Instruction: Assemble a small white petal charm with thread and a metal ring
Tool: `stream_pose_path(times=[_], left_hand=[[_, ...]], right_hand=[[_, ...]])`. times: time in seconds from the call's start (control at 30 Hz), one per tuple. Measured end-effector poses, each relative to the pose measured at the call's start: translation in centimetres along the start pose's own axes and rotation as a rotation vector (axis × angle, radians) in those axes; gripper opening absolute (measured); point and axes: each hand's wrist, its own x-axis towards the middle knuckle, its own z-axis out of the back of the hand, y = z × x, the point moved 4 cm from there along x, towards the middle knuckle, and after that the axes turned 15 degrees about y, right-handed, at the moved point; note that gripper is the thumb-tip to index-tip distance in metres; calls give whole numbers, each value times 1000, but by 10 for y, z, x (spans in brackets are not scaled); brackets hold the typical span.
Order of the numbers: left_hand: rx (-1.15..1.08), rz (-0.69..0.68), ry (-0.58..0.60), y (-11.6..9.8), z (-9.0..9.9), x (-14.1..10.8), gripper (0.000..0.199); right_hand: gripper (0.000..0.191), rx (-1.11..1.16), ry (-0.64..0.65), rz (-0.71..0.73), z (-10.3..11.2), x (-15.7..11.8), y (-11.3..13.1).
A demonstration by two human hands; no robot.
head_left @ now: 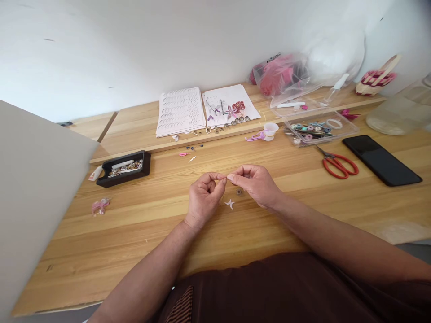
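Note:
My left hand (206, 197) and my right hand (256, 183) meet fingertip to fingertip above the middle of the wooden table (151, 242). Thumb and forefinger are pinched together on each. Whatever lies between the fingertips is too small to make out. Just below them, a pale pink star-shaped piece (230, 204) with curved points lies on the wood. A small round grey object (239, 192) sits beside my right hand, partly covered by its fingers.
Red-handled scissors (340, 167) and a black phone (382, 160) lie at right. Behind them stands a clear box (319, 130) of thread spools. A black tray (124, 169) of beads is at left, a white cup (270, 131) with purple thread near the ledge. Patterned papers (181, 111) lie on the ledge.

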Motion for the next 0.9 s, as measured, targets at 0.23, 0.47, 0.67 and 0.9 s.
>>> stream_pose_path(times=[0.23,0.47,0.67,0.9], left_hand=[[-83,43,56,3,-1,3,31],[-288,85,86,12,-3,4,31],[-297,91,71,13,-5,3,31],[-182,43,43,10,-2,2,28]], right_hand=[[31,-40,0,7,2,0,-1],[35,33,-4,-13,0,-1,0],[35,100,3,-22,-1,0,-3],[33,94,-4,-19,-1,1,-4]])
